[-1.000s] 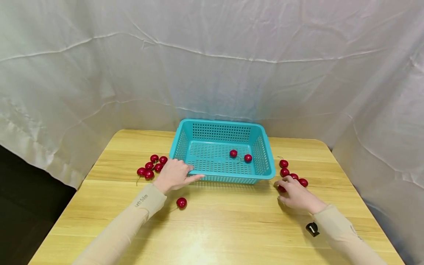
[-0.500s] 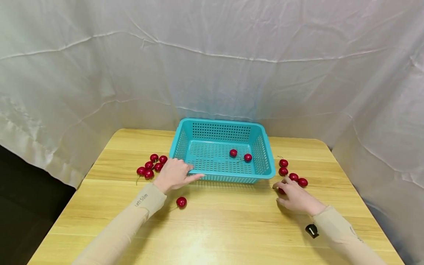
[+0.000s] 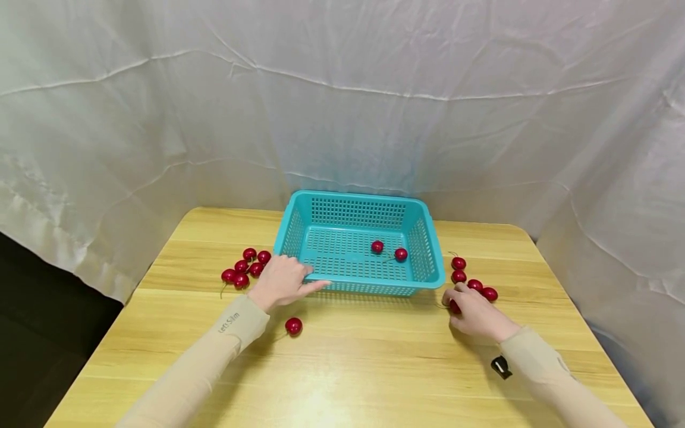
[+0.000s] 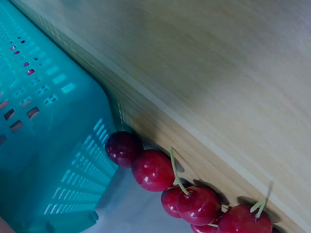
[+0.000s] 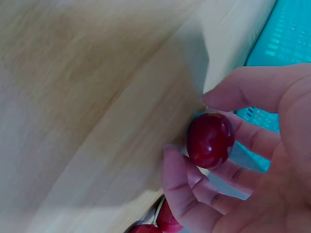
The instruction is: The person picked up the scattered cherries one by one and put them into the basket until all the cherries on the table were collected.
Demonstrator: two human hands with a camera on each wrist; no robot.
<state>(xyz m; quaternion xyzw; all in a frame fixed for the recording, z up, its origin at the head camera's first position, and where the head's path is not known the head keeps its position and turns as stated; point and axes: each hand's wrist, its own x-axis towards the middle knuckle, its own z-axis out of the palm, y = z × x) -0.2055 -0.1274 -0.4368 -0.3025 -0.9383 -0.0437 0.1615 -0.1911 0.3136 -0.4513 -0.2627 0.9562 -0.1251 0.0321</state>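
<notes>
Hanging behind everything on my feed, pale creased cloth (image 3: 342,107) closes in the back and sides of the wooden table (image 3: 374,368). I have the turquoise basket (image 3: 374,282) standing at the table's far edge, near the middle, its long side facing me. Two beige sleeves (image 3: 187,371) reach in from below, lettering showing on the left one. Of the hands, I see the left hand (image 3: 280,282) gripping the basket's near left corner, thumb outstretched along the outer wall and fingers over the rim. The right hand (image 3: 473,312) is right of the basket, low over the table, with thumb and fingers curled round one cherry (image 5: 210,141). Just beside the right sleeve I make out a small black object (image 3: 501,367) with a white mark; what it rests on I cannot tell. Six red cherries (image 3: 241,267) cluster left of the basket, four cherries (image 3: 474,286) lie just beyond the right hand, and two cherries (image 3: 377,246) sit inside the basket toward its right end. A lone cherry (image 3: 294,326) lies nearer me, below the left hand. Smallest are the thin green stems (image 4: 176,167).
</notes>
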